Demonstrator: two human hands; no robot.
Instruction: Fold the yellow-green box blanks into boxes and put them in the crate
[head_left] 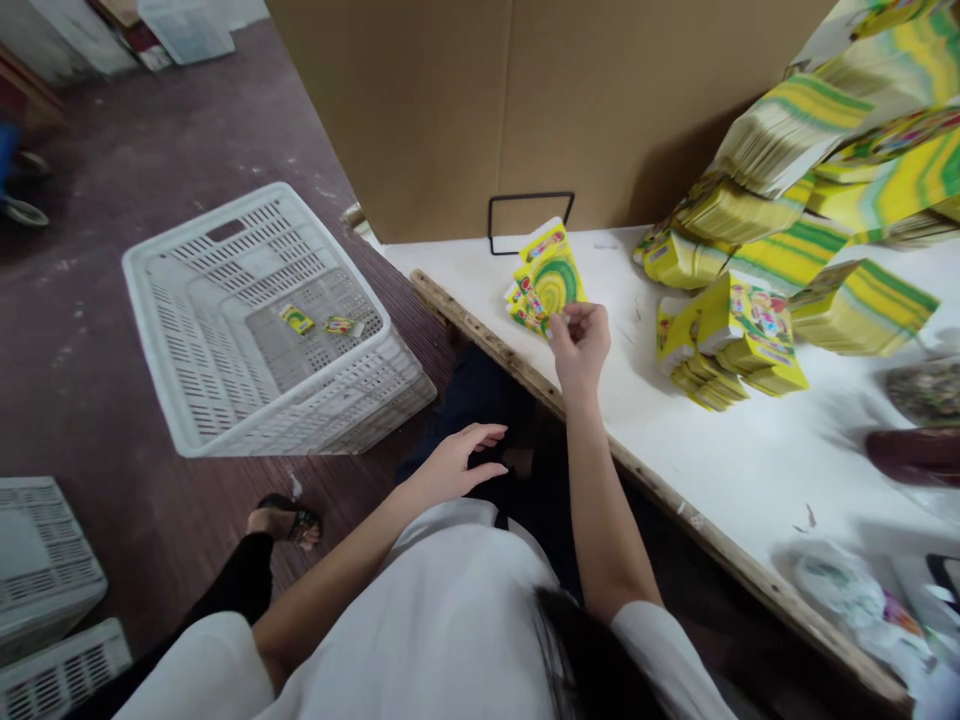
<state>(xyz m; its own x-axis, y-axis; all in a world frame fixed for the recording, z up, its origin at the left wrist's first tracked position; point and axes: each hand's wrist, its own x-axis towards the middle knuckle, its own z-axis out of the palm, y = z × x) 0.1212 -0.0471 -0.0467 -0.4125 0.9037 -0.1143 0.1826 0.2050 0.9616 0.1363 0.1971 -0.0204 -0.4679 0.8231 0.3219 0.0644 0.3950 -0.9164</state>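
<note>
My right hand (pixel 583 350) is over the white tabletop (pixel 637 400), thumb and fingers pinched at the lower right corner of a flat yellow-and-green printed carton (pixel 556 275). A few more such cartons show from under its left side. My left hand (pixel 459 462) hangs in front of my body, short of the table's edge, with nothing in it and its thumb apart from the fingers. To the right of my right hand, bundles of folded yellow cartons (pixel 739 340) lie on the table.
A white plastic crate (pixel 352 395) stands on the floor at left, two small yellow boxes (pixel 297 319) in it. A large cardboard sheet (pixel 450 120) rises behind the table, a black wire frame (pixel 491 225) at its foot. Taller carton stacks (pixel 795 130) fill the back right.
</note>
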